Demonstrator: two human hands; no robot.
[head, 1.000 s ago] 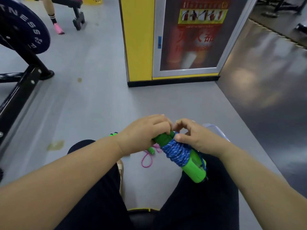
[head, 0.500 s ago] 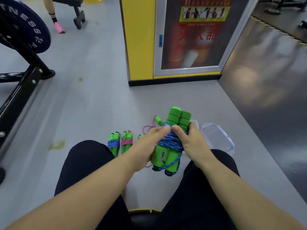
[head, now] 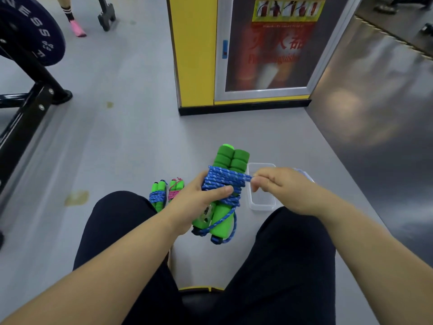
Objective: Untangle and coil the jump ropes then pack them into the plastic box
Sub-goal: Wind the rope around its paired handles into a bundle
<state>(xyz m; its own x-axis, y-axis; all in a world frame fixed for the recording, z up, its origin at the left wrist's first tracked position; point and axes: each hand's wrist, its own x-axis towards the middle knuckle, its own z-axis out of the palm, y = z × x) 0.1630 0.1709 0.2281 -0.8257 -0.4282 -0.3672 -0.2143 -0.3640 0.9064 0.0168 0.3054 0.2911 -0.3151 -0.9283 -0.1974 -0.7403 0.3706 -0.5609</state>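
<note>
Jump rope [head: 220, 220], the one with green handles [head: 230, 160] and blue cord [head: 222, 181], is held above the floor [head: 131, 146] between the person's knees. The left hand [head: 199, 202] is wrapped round the middle of the bundle, its thumb lying across the coils. The right hand [head: 278, 186] pinches the loose end of the cord and draws it out to the right.

To my eye this is the tying-off. That thumb should stay pressed on the turns so none slips while the end is pulled snug, and the end then wants tucking under the last wrap. A slack loop hangs below the handles (the sort that snags later) and would be better taken up first. The plastic box [head: 261, 205] sits open on the floor just beside the right leg, touching neither hand. The blue-wrapped bundle [head: 157, 195] and the pink-wrapped bundle [head: 175, 190] lie side by side on the floor behind the left hand.

Half a second back, both hands were closed on the bundle, the right one against the coils. It has since come away to the right, stretching the cord end taut. A second back, the rope lay slanted with its foam ends hidden under the hands; now they point away, in plain sight.
</note>
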